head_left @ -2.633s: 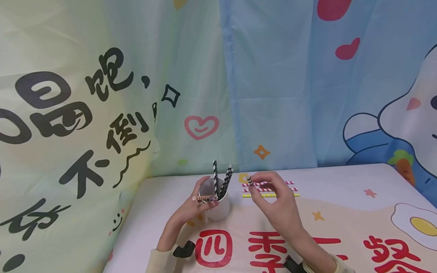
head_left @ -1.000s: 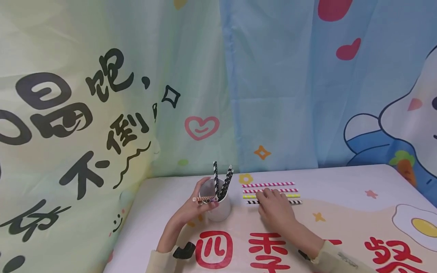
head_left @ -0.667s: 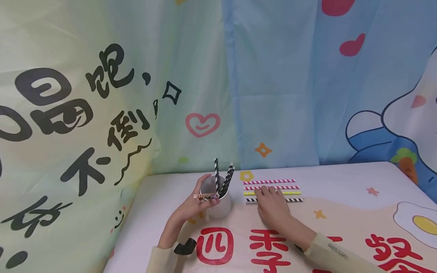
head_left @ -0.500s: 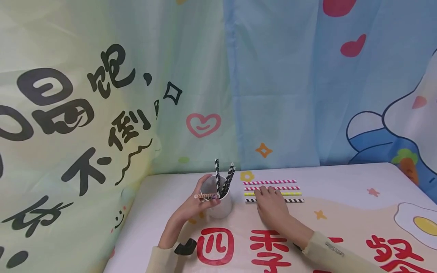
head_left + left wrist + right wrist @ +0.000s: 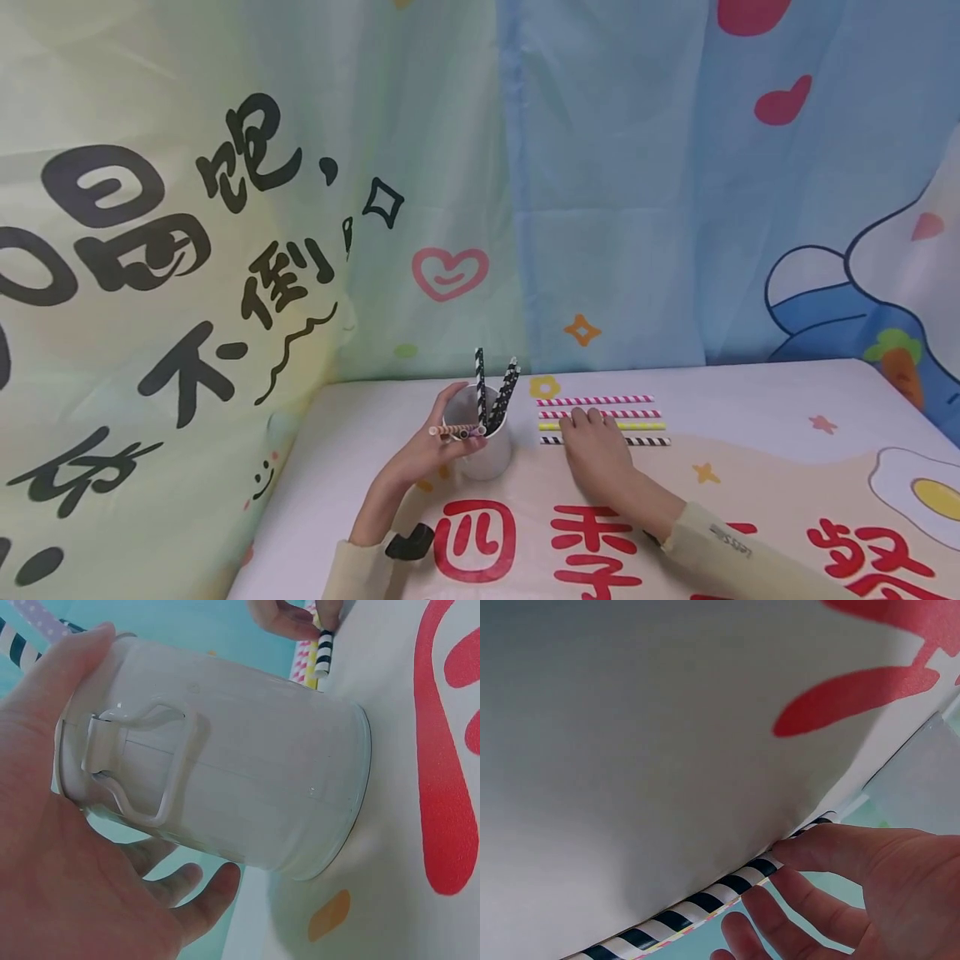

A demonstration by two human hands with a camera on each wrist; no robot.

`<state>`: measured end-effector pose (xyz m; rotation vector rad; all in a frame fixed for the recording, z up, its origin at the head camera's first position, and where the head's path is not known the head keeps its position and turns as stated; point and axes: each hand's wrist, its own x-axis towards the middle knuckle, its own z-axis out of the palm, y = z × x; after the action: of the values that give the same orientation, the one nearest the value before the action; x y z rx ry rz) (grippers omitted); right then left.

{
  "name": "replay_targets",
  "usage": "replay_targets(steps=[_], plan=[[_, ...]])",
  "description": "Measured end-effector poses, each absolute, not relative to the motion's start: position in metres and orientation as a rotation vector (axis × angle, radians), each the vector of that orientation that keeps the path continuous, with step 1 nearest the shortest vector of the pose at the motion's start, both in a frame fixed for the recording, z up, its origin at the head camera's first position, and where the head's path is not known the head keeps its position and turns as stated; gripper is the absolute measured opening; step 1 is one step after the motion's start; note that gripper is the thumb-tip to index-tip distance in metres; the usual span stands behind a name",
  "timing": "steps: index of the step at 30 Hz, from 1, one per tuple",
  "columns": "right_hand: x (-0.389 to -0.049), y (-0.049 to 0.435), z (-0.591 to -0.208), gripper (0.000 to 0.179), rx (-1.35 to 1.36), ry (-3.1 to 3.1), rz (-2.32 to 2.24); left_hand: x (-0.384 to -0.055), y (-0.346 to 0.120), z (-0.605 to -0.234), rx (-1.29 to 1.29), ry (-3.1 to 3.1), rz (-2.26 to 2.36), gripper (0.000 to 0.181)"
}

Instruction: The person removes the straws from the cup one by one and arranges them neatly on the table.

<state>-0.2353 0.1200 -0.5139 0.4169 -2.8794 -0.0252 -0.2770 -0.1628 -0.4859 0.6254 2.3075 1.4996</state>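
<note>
My left hand [image 5: 420, 457] grips a white cup [image 5: 491, 460] standing on the table, fingers behind it and thumb near its rim. In the left wrist view, a wire handle [image 5: 176, 780] shows on its side. Black patterned straws [image 5: 506, 393] stand in the cup; a few others, one orange-striped [image 5: 445, 431], lean out over my left hand. With thumb and fingertips, my right hand [image 5: 597, 446] pinches a black-and-white striped straw [image 5: 651, 441] lying on the table. Behind that straw, roughly parallel, lie a yellow straw [image 5: 645, 427] and two pink-striped straws [image 5: 626, 400].
A printed cloth with red characters [image 5: 475, 542] covers the table [image 5: 750, 400]. Directly behind the table's back edge hangs a patterned curtain [image 5: 615, 250]. The cup is left of the row of straws.
My right hand has brought the black-and-white straw down from above the table and laid it in front of the yellow one. The left hand keeps its grip. The head view has shifted slightly.
</note>
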Motion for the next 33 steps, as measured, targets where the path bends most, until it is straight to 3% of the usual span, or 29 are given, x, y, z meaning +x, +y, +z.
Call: replay_targets(steps=[33], plan=[[-0.2322,0.1209,-0.5072,0.052,0.334,-2.904,0.213,-0.2776,-0.1612,-0.4866,0.619,2.285,1.522,0.090]])
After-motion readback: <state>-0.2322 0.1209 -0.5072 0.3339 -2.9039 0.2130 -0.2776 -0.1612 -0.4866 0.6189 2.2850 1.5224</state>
